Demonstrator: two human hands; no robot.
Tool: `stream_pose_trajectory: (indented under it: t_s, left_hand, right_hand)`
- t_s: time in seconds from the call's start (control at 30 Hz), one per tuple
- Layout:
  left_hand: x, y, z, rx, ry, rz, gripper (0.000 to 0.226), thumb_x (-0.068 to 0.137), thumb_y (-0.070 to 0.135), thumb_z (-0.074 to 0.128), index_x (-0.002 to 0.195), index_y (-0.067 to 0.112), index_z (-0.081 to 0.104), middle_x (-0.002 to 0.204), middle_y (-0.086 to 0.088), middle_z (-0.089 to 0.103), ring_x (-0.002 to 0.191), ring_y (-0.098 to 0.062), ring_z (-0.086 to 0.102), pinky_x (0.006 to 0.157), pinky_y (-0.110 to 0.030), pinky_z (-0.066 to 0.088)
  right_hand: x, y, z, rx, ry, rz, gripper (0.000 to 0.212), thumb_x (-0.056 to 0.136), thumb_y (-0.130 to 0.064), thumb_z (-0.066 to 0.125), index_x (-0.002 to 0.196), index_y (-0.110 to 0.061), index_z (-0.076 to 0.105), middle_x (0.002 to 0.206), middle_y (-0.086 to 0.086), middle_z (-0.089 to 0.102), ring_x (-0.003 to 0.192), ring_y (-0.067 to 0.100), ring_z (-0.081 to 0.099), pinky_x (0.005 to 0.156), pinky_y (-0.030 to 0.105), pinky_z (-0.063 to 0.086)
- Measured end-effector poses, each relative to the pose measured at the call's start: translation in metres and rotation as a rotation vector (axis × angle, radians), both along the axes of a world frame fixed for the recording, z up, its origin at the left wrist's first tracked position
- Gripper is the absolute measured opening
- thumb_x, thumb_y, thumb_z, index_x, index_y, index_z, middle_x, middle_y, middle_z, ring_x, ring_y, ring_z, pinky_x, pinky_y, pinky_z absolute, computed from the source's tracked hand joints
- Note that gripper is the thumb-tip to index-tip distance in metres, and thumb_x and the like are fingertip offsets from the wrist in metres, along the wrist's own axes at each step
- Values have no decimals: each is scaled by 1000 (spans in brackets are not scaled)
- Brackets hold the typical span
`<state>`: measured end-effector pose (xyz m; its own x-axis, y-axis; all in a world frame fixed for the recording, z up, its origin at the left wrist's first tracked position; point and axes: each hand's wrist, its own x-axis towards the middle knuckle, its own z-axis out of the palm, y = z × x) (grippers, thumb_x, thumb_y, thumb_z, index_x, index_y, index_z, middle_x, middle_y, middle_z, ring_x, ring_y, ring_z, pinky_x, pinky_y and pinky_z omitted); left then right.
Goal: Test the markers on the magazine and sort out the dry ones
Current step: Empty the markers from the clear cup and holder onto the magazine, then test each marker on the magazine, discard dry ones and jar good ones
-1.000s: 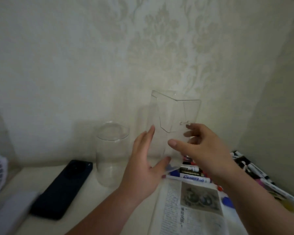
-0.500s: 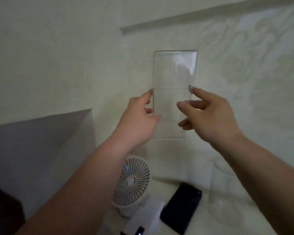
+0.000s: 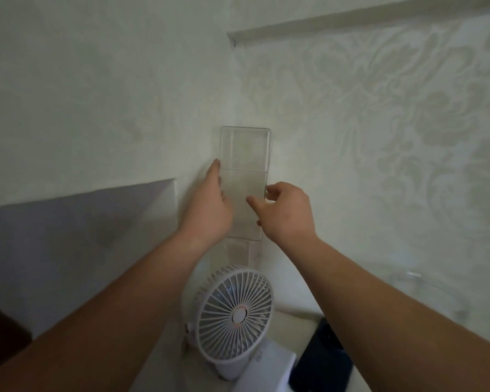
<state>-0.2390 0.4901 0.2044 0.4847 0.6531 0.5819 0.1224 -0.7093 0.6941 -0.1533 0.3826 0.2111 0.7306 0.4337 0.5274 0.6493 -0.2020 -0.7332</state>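
A clear rectangular plastic holder is held upright against the wall, above the white fan. My left hand lies along its left edge with fingers nearly straight. My right hand grips its right edge, thumb in front and fingers curled behind. The markers and the magazine are out of view.
A white desk fan stands right below the holder. A dark phone lies on the desk to the fan's right, beside a white box. A clear glass jar shows faintly at the right. A grey panel covers the left wall.
The holder went up from the desk by the markers and left to the wall above the fan; my view turned left with it. Both hands stayed on it.
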Motion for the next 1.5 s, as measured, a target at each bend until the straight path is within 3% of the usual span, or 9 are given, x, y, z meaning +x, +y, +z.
stream_pose_trajectory:
  t_s: [0.17,0.3,0.57,0.77,0.87,1.03,1.27,1.4,1.5]
  left_hand:
    - [-2,-6,-15,410,169,276,78,90,11,66,154,20,24,151,-8,26,127,-28,50,98,-41,49]
    - [-5,-10,-28,534,322,359,78,90,19,60,158,14,21,147,-5,34,135,-24,31,110,-37,34]
    - [-29,-32,-3,353,368,218,56,93,29,61,145,18,41,132,-6,52,120,-28,53,97,-43,47]
    - [-6,-113,12,361,20,-130,6,89,31,67,87,28,72,79,13,69,69,-1,60,64,-13,43]
    - [31,-182,-7,257,-1,-426,12,88,29,71,76,28,70,67,13,68,64,-2,62,62,-22,46]
    - [104,-309,-72,162,220,-855,12,87,27,74,75,25,73,66,13,69,59,-7,64,63,-32,55]
    - [187,-443,-143,263,405,-1135,19,88,27,74,73,34,67,66,17,66,63,5,61,58,-14,42]
    - [209,-467,-167,552,544,-1178,3,90,43,66,93,41,66,86,22,66,75,4,58,69,-22,43]
    - [215,-467,-184,823,614,-1128,28,96,58,49,115,41,62,111,22,62,99,0,54,85,-22,44]
  right_hand:
    - [-3,10,5,-237,-164,-131,53,88,-61,66,104,-11,72,103,1,74,90,21,69,73,30,54]
    - [-2,17,5,-255,-144,-121,56,87,-63,65,103,-9,71,98,5,73,87,23,69,77,34,57]
    - [5,-12,2,-293,-129,-51,63,86,-64,63,124,-14,67,122,1,70,110,21,66,89,33,53]
    - [33,-118,-4,-331,-234,-150,40,87,-47,65,118,-23,71,113,-5,73,106,15,66,94,34,54]
    - [55,-206,-9,-387,-258,-256,30,88,-42,65,108,-22,74,97,-7,71,97,13,66,88,30,54]
    - [86,-373,-32,-530,-130,-450,21,92,-36,65,100,-19,75,75,-13,64,71,6,63,74,27,54]
    - [102,-565,-105,-654,204,-690,16,94,-31,66,102,-20,76,92,-5,70,83,10,65,73,27,53]
    - [95,-610,-141,-700,286,-675,12,91,-34,71,92,-24,77,73,-9,68,65,1,62,53,13,43]
    - [81,-615,-148,-871,340,-487,19,84,-44,77,93,-26,75,68,-12,60,59,-6,54,52,12,40]
